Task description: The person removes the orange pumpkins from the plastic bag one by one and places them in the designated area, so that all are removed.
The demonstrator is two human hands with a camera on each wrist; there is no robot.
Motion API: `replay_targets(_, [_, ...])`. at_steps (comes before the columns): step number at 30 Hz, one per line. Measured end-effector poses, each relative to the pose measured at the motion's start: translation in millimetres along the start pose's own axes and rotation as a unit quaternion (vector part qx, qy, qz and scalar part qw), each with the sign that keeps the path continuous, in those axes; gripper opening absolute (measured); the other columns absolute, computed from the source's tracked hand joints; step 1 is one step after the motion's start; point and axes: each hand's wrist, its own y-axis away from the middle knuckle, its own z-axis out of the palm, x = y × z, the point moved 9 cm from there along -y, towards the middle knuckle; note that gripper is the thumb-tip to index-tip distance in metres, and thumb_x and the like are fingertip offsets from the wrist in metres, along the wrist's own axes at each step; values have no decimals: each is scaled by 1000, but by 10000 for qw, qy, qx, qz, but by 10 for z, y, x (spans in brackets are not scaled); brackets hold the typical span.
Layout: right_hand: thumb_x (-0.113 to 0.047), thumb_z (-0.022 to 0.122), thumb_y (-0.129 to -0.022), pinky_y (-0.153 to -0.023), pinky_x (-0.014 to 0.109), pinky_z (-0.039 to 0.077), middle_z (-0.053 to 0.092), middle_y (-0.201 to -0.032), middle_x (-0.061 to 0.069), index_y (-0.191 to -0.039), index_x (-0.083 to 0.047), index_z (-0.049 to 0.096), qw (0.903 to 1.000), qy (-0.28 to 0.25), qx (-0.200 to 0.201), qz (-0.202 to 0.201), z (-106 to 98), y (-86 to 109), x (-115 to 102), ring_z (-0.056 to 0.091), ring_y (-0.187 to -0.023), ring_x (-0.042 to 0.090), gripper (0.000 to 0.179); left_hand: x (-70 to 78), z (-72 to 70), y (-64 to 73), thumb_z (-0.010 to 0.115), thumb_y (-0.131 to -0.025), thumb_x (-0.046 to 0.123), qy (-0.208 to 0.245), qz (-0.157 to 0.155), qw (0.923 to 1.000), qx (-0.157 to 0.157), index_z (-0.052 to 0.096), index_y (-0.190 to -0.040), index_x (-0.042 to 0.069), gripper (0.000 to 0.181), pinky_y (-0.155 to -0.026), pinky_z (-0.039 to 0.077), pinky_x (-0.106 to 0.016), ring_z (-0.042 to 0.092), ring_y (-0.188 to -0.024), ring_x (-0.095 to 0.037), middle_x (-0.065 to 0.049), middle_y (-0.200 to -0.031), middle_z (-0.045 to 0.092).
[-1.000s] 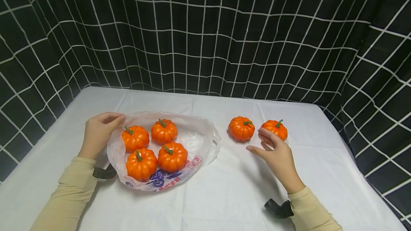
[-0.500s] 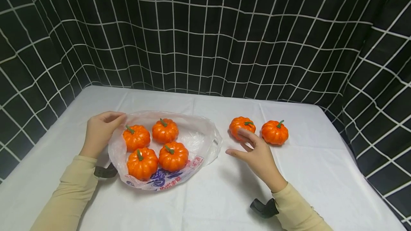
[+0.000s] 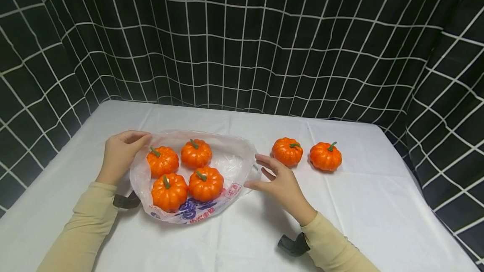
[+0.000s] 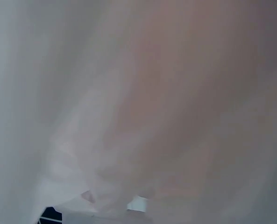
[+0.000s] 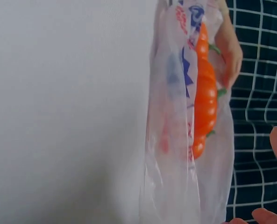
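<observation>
A thin white plastic bag (image 3: 232, 160) with blue and red print lies spread on the table, its mouth facing up. Several small orange pumpkins with green stems, one of them the front right pumpkin (image 3: 206, 184), sit inside it. My left hand (image 3: 122, 154) pinches the bag's rim at the far left between thumb and fingers. At the right end of the bag is my right hand (image 3: 283, 186), fingers and thumb parted, nothing held; whether they touch the plastic I cannot tell. Blurred whitish film fills the left wrist view. The right wrist view shows the bag (image 5: 171, 182) side-on.
Two more pumpkins, the nearer one (image 3: 287, 152) and the far right one (image 3: 325, 156), stand on the white tablecloth (image 3: 378, 205) right of the bag. A black curtain with white grid lines (image 3: 242, 45) surrounds the table. Each wrist wears a black mount (image 3: 294, 244).
My right hand has moved left from beside the far right pumpkin, past the nearer pumpkin, to the bag's right end. The left hand keeps its pinch on the rim.
</observation>
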Motion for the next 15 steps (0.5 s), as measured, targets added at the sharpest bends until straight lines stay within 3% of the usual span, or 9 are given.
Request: replay_targets(15, [-9, 87, -74, -110, 43, 45, 55, -144, 18, -137, 1, 55, 9986, -75, -436, -297, 426, -87, -120, 51, -136, 33, 71, -5, 2, 6, 62, -96, 46, 50, -9, 10000, 1, 70, -116, 1, 49, -110, 44, -54, 58, -121, -35, -21, -123, 69])
